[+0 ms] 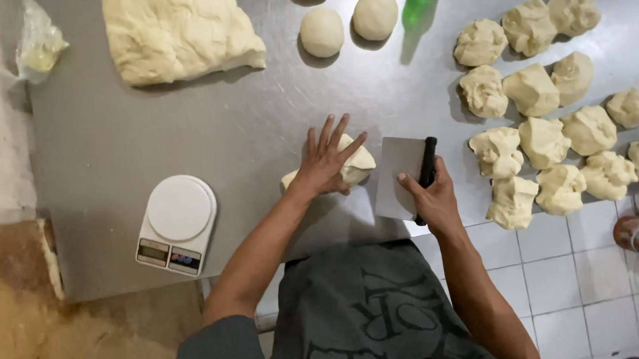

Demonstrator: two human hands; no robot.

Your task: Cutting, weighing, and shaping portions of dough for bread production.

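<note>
A steel table [258, 124] carries everything. A white kitchen scale [177, 225] sits near its front edge. Well behind the scale lies a big slab of dough [179, 32], with smooth dough balls [322, 32] to the slab's right. Far right of the scale, rough dough pieces [543, 142] lie in rows. One dough piece [355, 164] lies right of the scale, beside a flat scraper [399, 177].
</note>
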